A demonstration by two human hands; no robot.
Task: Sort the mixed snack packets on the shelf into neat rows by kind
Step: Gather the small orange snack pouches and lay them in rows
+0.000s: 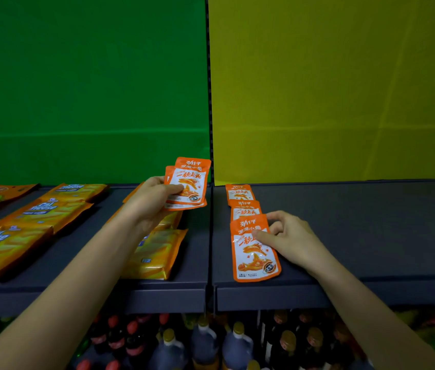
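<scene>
The left hand [152, 201] is raised above the left shelf section, thumb and fingers pinching two overlapped orange fish-snack packets [189, 182] by their lower left corner; the packets stand nearly upright in front of the green backing panel [88, 89]. The right hand [288, 239] rests on the right shelf section [371, 222], fingers loosely curled, index fingertip pressing on the nearest packet [253, 252] of a row; this packet lies flat at the front edge. Two more packets of the same kind [241, 201] lie behind it in a line, each overlapped by the one in front, near the divider; the yellow backing panel [339, 89] stands behind them. Yellow Cal Cheese wafer packs [37, 212] lie flat in rows on the left shelf section [77, 236]; one pack [157, 252] lies beneath the left forearm. Bottles [203, 343] stand on the level below.
</scene>
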